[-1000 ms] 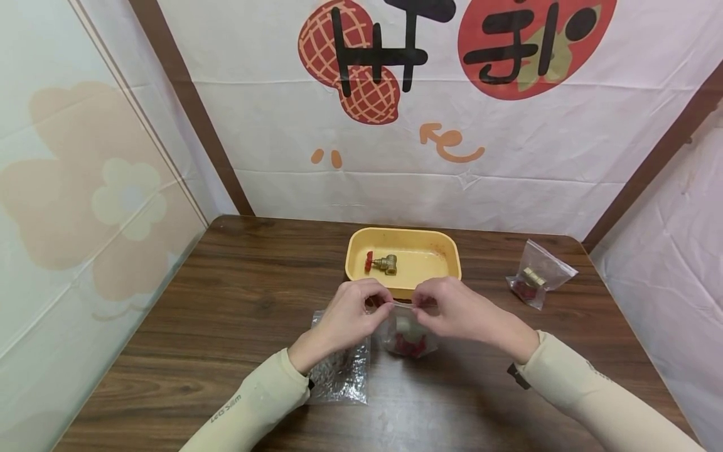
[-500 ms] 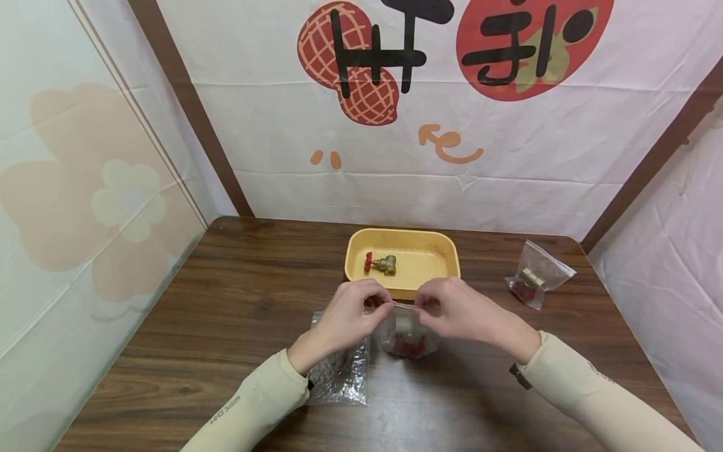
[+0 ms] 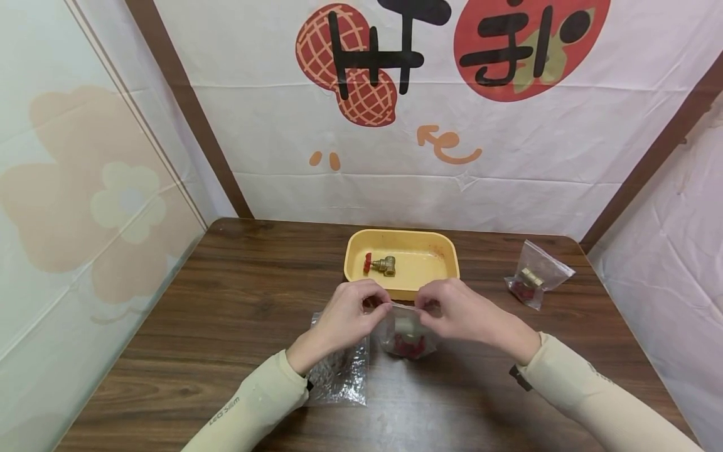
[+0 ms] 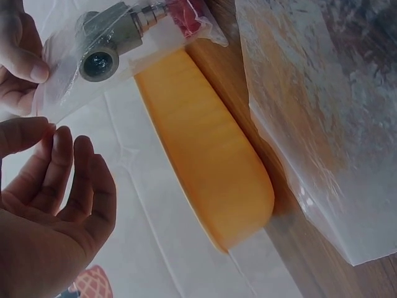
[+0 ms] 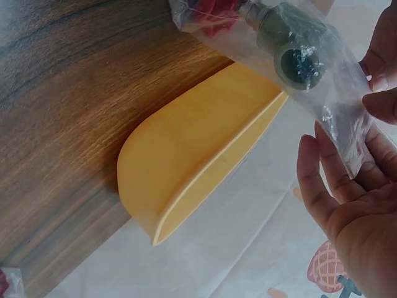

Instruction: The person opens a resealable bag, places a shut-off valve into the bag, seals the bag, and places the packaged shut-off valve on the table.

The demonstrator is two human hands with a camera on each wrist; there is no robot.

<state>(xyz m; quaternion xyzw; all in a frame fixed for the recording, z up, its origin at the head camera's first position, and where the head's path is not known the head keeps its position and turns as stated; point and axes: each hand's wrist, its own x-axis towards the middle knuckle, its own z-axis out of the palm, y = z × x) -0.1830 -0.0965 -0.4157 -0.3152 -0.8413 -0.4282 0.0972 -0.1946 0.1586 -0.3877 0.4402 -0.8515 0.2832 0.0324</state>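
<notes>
A clear zip bag hangs between my two hands, in front of the yellow tray. Inside it is a gate valve with a red handwheel at the bottom end. My left hand pinches one top corner between thumb and fingertips. The other end of the same top edge is pinched by my right hand. In both wrist views the grey-green valve body shows through the plastic.
Behind the hands stands the yellow tray with a brass, red-handled valve in it. A second bagged valve lies at the right. A larger crinkled plastic bag lies under my left wrist. Fabric walls border the table.
My right fingertips have slid slightly right along the bag's top edge, a little farther from the left ones. The bag stays held in both hands.
</notes>
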